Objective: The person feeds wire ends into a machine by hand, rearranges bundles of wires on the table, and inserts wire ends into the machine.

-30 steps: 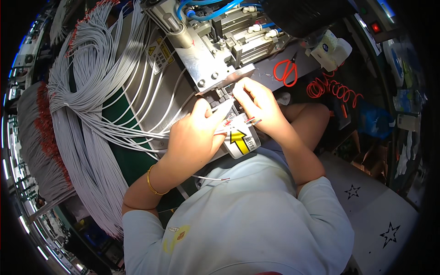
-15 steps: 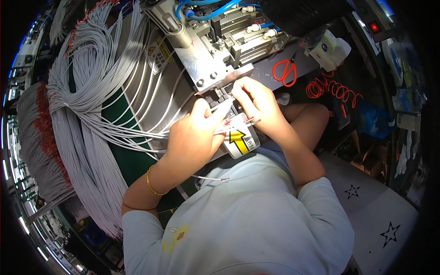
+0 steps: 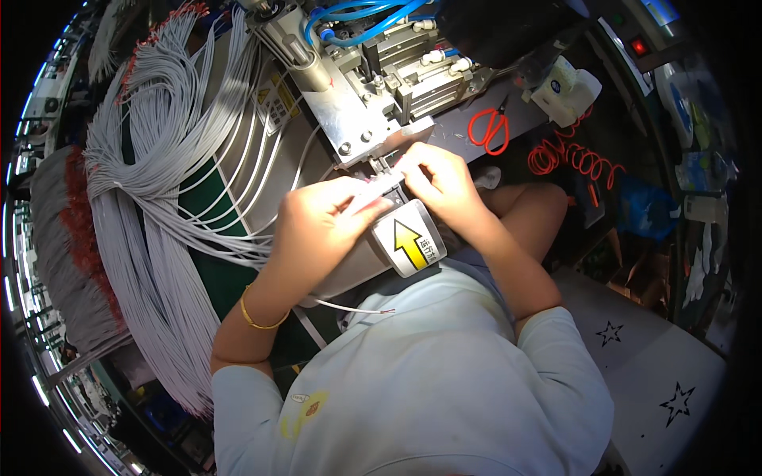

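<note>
Both grips, left hand (image 3: 317, 226) and right hand (image 3: 440, 178), are still pinching thin grey wire (image 3: 373, 190) at the metal press machine (image 3: 373, 103), nothing shifting.

A dark work surface (image 3: 476, 155) carries red-handled scissors (image 3: 490, 129). Just right of the scissors lies a red coiled cord (image 3: 573, 159). Far left of them hang bundles of grey wires (image 3: 135, 230). Well below-right, a pale star-printed cushion (image 3: 667, 389).

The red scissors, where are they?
In the head view, the red scissors lie on the dark bench at upper right, just beyond the right hand, beside the coiled red cord.
</note>
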The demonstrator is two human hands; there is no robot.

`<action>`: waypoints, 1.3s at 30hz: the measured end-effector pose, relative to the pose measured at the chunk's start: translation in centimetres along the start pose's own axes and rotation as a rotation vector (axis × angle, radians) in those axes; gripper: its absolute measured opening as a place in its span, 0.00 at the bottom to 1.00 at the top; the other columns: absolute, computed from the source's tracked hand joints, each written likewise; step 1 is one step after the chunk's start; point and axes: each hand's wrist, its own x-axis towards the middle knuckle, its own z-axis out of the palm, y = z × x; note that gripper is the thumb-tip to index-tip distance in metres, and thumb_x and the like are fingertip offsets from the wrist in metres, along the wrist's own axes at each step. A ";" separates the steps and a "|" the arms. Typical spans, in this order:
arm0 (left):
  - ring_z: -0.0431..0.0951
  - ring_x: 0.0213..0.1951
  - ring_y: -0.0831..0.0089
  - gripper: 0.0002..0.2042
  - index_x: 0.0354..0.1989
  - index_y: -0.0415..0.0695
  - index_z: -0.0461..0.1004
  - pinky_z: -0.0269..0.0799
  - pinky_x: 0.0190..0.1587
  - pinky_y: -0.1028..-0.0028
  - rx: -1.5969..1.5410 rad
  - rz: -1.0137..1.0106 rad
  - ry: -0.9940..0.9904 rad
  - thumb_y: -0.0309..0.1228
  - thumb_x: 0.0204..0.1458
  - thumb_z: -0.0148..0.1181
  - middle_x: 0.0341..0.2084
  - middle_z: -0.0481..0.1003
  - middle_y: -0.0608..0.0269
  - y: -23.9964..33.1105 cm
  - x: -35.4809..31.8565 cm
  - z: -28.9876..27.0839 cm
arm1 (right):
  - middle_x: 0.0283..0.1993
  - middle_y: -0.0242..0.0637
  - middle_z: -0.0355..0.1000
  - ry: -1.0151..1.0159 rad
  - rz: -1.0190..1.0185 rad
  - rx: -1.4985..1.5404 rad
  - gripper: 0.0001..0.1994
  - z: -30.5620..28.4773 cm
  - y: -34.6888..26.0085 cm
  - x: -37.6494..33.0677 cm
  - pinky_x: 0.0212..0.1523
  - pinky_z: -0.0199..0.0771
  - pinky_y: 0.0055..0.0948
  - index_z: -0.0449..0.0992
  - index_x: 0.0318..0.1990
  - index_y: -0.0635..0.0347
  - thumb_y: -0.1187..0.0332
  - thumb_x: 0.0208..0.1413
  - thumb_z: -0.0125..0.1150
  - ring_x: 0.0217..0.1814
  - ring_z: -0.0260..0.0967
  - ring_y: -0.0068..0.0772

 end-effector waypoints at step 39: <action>0.61 0.19 0.89 0.04 0.31 0.39 0.72 0.58 0.21 0.85 -0.654 -0.328 -0.179 0.25 0.53 0.59 0.22 0.70 0.74 0.3 0.0 -0.5 | 0.29 0.40 0.68 -0.040 -0.254 -0.097 0.02 -0.6 -5.8 -0.6 0.37 0.65 0.31 0.73 0.30 0.64 0.75 0.52 0.57 0.30 0.65 0.36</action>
